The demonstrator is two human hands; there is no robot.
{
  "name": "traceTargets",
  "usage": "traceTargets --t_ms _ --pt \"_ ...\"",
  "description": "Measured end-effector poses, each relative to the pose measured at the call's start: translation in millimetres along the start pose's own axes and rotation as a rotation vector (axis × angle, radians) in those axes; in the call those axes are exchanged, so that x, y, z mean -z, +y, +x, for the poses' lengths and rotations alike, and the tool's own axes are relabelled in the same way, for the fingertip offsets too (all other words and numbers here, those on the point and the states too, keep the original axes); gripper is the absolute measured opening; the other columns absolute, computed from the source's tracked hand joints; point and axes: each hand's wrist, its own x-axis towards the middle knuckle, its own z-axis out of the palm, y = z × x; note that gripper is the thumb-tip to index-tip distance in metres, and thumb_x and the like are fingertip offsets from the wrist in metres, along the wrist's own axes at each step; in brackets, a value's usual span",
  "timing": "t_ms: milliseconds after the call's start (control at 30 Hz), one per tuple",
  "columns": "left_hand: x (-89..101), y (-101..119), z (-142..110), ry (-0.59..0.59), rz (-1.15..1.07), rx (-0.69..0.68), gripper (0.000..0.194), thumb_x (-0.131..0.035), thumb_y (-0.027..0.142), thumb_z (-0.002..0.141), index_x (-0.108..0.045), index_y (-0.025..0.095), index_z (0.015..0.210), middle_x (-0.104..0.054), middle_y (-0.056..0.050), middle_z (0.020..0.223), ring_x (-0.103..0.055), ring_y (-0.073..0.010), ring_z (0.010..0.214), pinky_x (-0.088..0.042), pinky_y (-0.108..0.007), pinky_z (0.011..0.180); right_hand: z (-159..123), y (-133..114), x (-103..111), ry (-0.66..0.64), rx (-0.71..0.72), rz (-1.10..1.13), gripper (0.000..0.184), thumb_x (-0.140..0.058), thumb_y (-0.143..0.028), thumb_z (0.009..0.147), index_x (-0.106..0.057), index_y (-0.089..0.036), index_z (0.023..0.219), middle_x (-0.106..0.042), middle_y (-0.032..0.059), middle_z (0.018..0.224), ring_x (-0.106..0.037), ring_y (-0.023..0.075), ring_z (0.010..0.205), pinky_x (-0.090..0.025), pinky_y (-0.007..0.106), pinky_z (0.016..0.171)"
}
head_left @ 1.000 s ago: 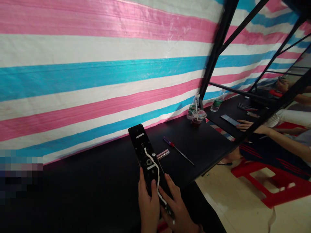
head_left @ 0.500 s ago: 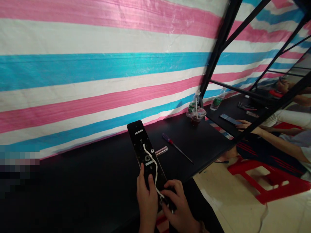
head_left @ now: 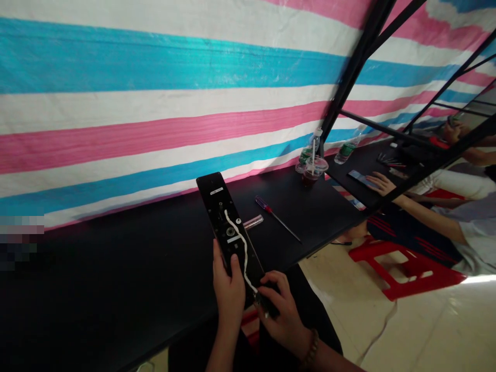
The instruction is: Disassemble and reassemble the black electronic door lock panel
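A long black door-lock panel point(head_left: 219, 206), with screw posts and white labels on its upward face, slants over the table's front edge. Along it runs a white cable point(head_left: 245, 250), ending near the panel's lower end. My left hand point(head_left: 229, 287) is closed around the panel's left edge, its thumb lying on the face. At the lower right end, my right hand point(head_left: 282, 310) has its fingers curled around the panel's edge and the cable's end. What the right fingertips press on is partly hidden.
Right of the panel lie a clear pinkish tube point(head_left: 253, 222) and a screwdriver point(head_left: 277, 219). A lidded drink cup point(head_left: 313, 170) and water bottle point(head_left: 304, 157) stand beside a black metal frame point(head_left: 356, 67). Beyond, a co-worker's hand point(head_left: 382, 183) rests by a phone point(head_left: 361, 179), above a red stool point(head_left: 387, 266).
The view has tilted down, so the table, panel and hands sit higher in it. Both hands keep their hold on the panel. The co-worker's fingers have shifted over the phone.
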Motion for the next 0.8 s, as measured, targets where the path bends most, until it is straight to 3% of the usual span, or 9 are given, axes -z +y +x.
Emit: traceTargets --t_ms 167,267,400,633,700,800 --pt "2.9 3 8 -0.028 0.067 -0.001 0.061 -0.049 0.038 0.096 -0.033 0.028 0.153 -0.049 -0.009 0.149 -0.045 -0.0249 0.138 -0.031 -0.044 0.118 7 2 3 -0.052 0.044 -0.027 0.039 -0.059 -0.008 0.082 -0.063 -0.025 0.117 -0.055 0.0090 0.114 -0.051 0.0246 0.110 -0.050 0.043 0.091" --pt "4.4 4 10 -0.067 0.063 -0.024 0.055 -0.043 0.036 0.098 -0.035 0.027 0.152 -0.042 -0.008 0.154 -0.037 -0.0229 0.144 -0.023 -0.043 0.121 13 -1 0 -0.078 0.054 -0.034 0.033 -0.058 -0.005 0.082 -0.065 -0.024 0.108 -0.058 0.0079 0.108 -0.051 0.0242 0.109 -0.050 0.044 0.092" --pt "4.2 5 6 -0.073 -0.014 -0.051 0.051 -0.041 0.032 0.099 -0.038 0.026 0.150 -0.038 -0.006 0.157 -0.032 -0.0202 0.146 -0.021 -0.039 0.122 12 -3 -4 -0.019 0.086 -0.034 0.029 -0.058 -0.003 0.081 -0.063 -0.022 0.102 -0.060 0.0077 0.101 -0.054 0.0229 0.102 -0.052 0.042 0.087" --pt "4.8 -2 5 -0.059 -0.056 -0.050 0.035 -0.045 0.030 0.096 -0.061 0.021 0.125 -0.061 -0.008 0.130 -0.055 -0.0218 0.125 -0.037 -0.039 0.112 5 -5 -8 0.070 0.073 -0.010 0.019 -0.059 -0.007 0.084 -0.064 -0.021 0.095 -0.059 0.0075 0.094 -0.059 0.0187 0.087 -0.055 0.032 0.073" --pt "4.8 -5 6 -0.050 -0.034 -0.063 0.033 -0.046 0.032 0.095 -0.063 0.021 0.122 -0.063 -0.008 0.126 -0.058 -0.0221 0.120 -0.040 -0.040 0.109 8 -6 -5 0.034 0.055 -0.012 0.019 -0.060 -0.007 0.083 -0.064 -0.020 0.096 -0.061 0.0079 0.096 -0.059 0.0188 0.088 -0.055 0.031 0.074" --pt "4.0 -6 7 -0.041 -0.011 -0.064 0.033 -0.052 0.037 0.094 -0.064 0.022 0.120 -0.064 -0.008 0.124 -0.059 -0.0225 0.117 -0.042 -0.040 0.107 16 -6 4 -0.127 0.053 -0.021 0.024 -0.062 -0.008 0.084 -0.065 -0.020 0.104 -0.062 0.0094 0.102 -0.059 0.0197 0.093 -0.055 0.032 0.078"
